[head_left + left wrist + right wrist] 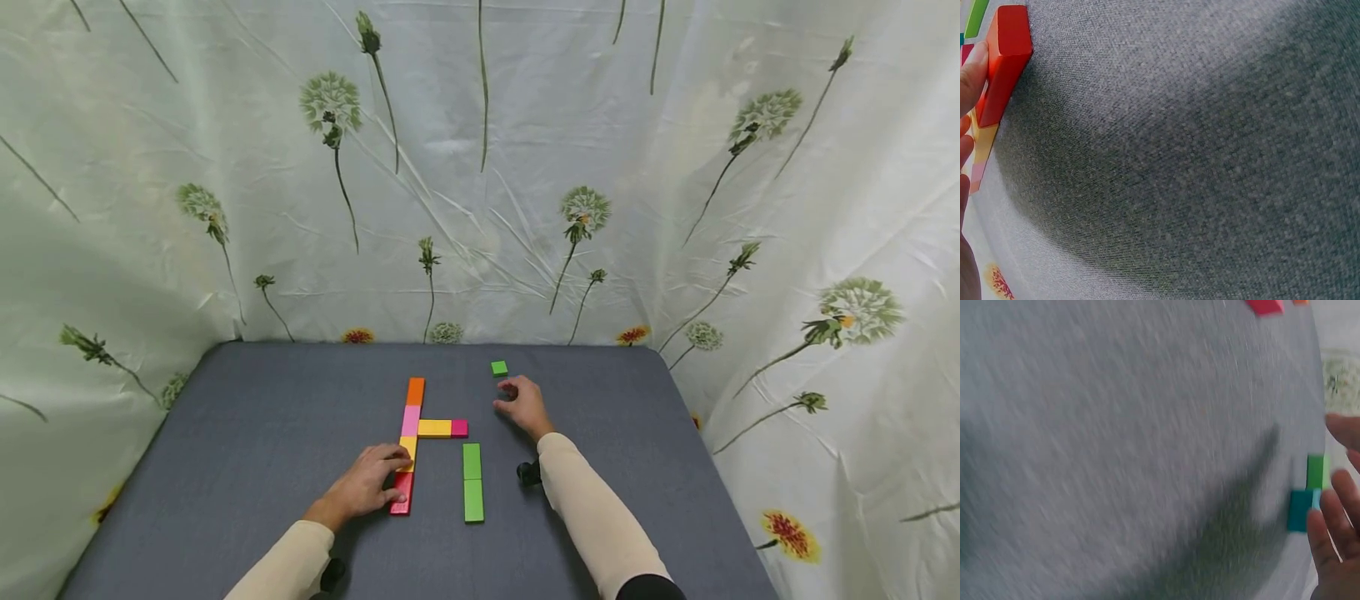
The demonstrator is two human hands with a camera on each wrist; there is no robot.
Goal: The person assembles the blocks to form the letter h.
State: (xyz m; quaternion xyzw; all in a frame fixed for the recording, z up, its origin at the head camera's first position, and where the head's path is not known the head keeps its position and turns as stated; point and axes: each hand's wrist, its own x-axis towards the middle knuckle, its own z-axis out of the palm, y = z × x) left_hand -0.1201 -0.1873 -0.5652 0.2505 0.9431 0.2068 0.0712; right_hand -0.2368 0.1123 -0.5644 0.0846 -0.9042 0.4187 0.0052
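My left hand [366,482] rests over the lower end of an upright row of blocks. Its thumb touches the red block [1004,75] and its other fingers lie by the yellow block [406,463]. Above these in the row are a pink block [411,421] and an orange block [416,391]. My right hand [527,407] hovers with thumb and fingers apart, nothing held. Close to it are a small green block [499,368] and, in the right wrist view, a teal block [1300,511]. The head view does not show the teal block.
A yellow bar [435,428] and a magenta square block [460,428] branch rightward from the row. Below them, two green bars [472,482] lie end to end. The grey table [285,433] meets a flower-patterned curtain [480,250] at the back.
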